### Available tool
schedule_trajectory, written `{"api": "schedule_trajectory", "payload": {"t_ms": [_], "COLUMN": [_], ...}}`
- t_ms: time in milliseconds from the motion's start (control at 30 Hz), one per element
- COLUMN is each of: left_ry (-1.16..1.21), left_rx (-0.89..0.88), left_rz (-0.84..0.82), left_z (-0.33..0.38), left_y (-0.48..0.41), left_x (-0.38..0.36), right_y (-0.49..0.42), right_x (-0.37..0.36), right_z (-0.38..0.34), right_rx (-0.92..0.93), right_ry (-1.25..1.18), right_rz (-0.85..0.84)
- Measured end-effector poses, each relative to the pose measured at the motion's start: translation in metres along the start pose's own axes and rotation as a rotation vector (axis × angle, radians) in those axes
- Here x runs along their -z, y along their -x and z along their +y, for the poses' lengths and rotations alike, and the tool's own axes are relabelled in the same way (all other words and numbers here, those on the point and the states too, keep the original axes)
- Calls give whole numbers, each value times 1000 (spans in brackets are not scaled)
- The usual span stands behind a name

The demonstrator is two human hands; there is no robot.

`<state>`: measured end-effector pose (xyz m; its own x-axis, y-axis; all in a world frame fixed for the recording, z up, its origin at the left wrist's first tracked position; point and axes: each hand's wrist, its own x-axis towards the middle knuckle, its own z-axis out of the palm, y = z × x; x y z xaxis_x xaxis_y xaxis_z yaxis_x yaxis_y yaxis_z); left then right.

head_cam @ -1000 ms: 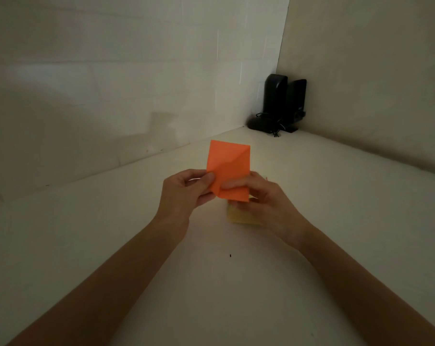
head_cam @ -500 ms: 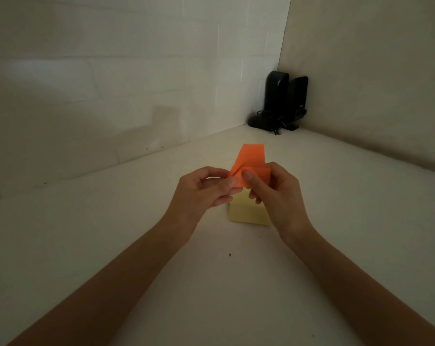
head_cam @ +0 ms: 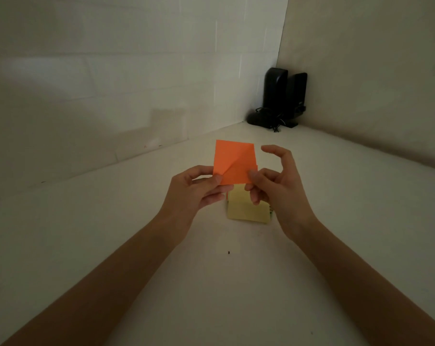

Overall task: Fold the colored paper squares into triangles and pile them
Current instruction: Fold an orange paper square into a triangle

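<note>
An orange paper square [head_cam: 233, 159] with a diagonal crease is held up above the white table [head_cam: 111, 233]. My left hand [head_cam: 196, 189] pinches its lower left corner between thumb and fingers. My right hand [head_cam: 276, 183] pinches the lower right corner with thumb and a finger, its index finger raised and curled free. Under the hands a pale yellow stack of paper squares [head_cam: 246, 208] lies flat on the table, partly hidden by my right hand.
Two black speakers [head_cam: 281, 96] with a tangle of cable stand in the far corner where the two walls meet. A small dark speck [head_cam: 228, 252] marks the table in front of the yellow stack.
Half a second ago the orange paper was bunched and folded small between both hands. It is now spread out flat again, showing its diagonal crease, and my right index finger has lifted off.
</note>
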<state>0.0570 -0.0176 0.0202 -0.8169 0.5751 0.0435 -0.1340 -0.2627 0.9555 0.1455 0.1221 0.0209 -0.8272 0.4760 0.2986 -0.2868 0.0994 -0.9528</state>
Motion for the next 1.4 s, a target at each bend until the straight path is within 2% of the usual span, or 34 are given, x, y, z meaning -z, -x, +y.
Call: {"api": "schedule_trajectory", "payload": {"t_ms": [133,233,433,600,733,1067,1267,1333,1400], "left_ry": [25,-13,-159,-190,-227,-434,-457,-456,-564], "left_rx": [17,22,-15,-33,-50,-208,-228,-185,-155], "left_rz": [46,4,-124,-191,-187,-119,-102,-68,-15], "left_z": [3,7,7,7,7,2,3,5,4], "left_y": [-2,-3,1,2,2,2,1,2,5], "left_x": [3,7,4,3,3,1,-1,2,7], "right_y": [-1,-2,-4,-4,-4,-1,-5,-5,-3], "right_x": [3,2,1,3,3,-3,0,2,1], "right_z": [-5,-3,2,0,0,2,3,3,4], "right_rx": [-24,24,46,15,-16,73,1,9,59], "right_ry": [23,154,144,91,39,35,31,105,353], "right_rz": [-99,-148,-14,-27,-46,112,111,117,102]}}
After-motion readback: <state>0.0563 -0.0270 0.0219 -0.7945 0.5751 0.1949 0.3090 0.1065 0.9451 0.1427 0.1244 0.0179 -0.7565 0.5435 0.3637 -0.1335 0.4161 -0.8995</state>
